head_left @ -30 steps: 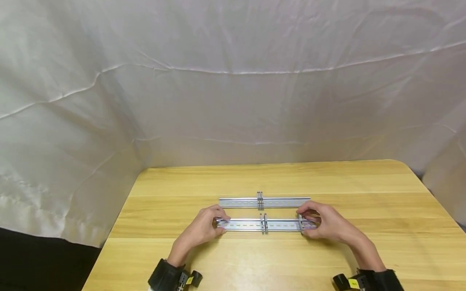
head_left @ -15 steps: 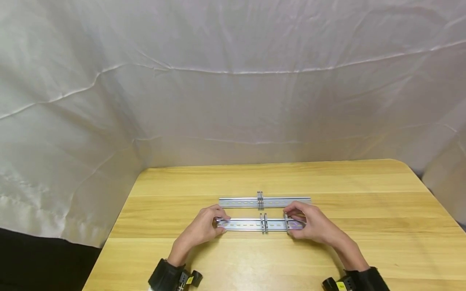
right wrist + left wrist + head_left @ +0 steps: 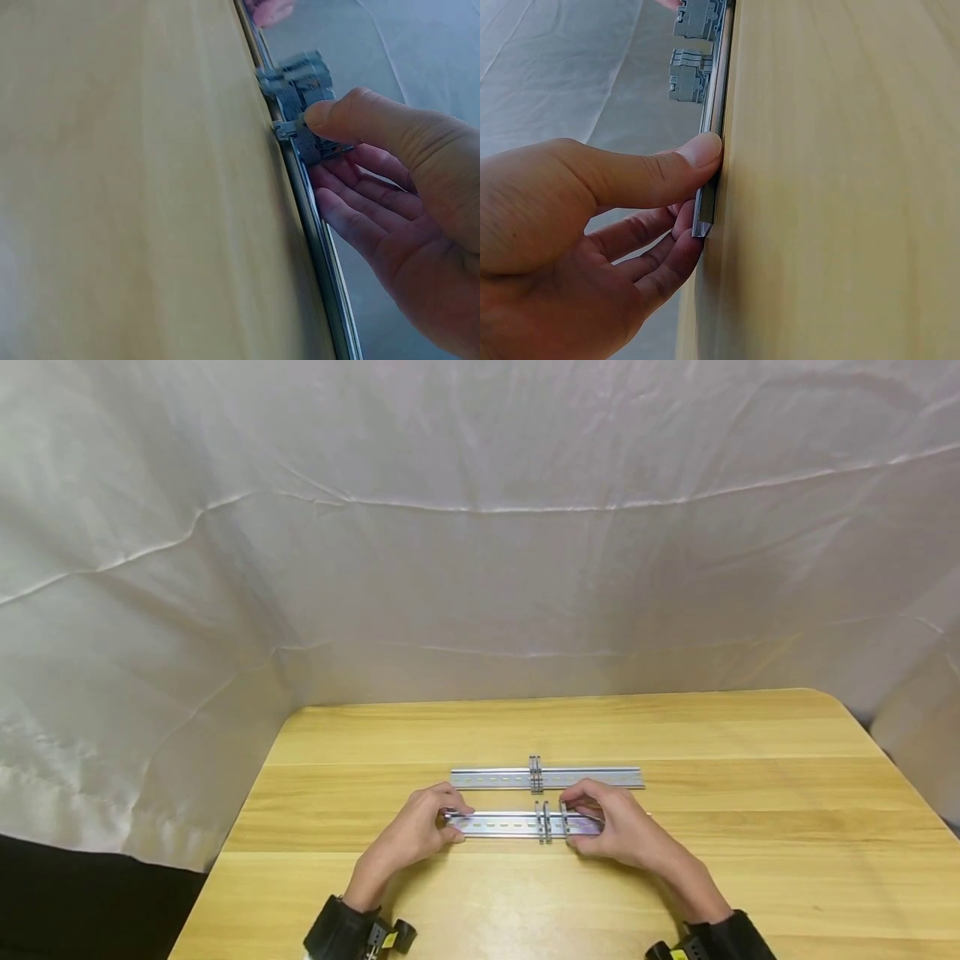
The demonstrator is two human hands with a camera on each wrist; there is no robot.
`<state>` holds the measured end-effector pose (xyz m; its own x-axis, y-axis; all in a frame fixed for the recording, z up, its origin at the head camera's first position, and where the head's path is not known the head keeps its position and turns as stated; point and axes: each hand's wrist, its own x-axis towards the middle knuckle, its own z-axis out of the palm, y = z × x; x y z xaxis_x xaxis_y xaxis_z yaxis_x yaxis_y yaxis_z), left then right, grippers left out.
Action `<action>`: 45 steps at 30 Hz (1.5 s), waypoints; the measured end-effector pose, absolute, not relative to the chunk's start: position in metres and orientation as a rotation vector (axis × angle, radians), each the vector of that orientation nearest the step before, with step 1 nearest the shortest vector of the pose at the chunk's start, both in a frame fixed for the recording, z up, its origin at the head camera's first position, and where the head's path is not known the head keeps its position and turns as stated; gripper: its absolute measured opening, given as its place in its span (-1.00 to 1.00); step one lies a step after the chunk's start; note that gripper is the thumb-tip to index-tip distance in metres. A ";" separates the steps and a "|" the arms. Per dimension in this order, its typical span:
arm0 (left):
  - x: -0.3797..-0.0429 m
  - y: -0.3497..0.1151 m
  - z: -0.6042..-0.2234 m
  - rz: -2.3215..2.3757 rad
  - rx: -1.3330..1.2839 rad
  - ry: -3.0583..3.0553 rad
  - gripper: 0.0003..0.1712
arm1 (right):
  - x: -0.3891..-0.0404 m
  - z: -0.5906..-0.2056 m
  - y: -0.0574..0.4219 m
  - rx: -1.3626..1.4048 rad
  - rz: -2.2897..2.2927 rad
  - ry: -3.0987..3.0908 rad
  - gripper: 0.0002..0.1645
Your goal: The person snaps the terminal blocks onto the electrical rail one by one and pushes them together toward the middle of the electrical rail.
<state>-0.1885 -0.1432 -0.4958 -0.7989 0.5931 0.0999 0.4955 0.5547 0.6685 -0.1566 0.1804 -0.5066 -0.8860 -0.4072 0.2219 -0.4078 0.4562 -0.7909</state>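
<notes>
A slotted metal DIN rail lies across the table, its left end pinched by my left hand between thumb and fingers. Two thin grey terminal blocks stand clipped near the rail's middle. Just right of them, my right hand pinches another grey terminal block, which sits across the same rail. In the right wrist view the thumb presses on the side of this block, with the other blocks close beyond it. The left wrist view shows the thumb on the rail's edge and fingertips beneath its end.
Behind it lies a second, parallel DIN rail with several terminal blocks at its middle. The wooden table is backed by a pale hanging cloth.
My right hand has moved left along the near rail with the terminal block, from close to the right end to just beside the two middle blocks. The left hand has stayed put.
</notes>
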 end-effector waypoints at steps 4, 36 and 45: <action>-0.188 -0.144 -0.496 1.072 0.934 2.649 -0.65 | -0.156 -0.507 0.174 0.744 1.465 -2.668 -0.41; -0.187 -0.147 -0.496 1.078 0.940 2.640 -0.66 | -0.157 -0.510 0.153 0.772 1.513 -2.630 -0.43; -0.187 -0.149 -0.497 1.081 0.938 2.641 -0.66 | -0.157 -0.510 0.149 0.795 1.531 -2.617 -0.43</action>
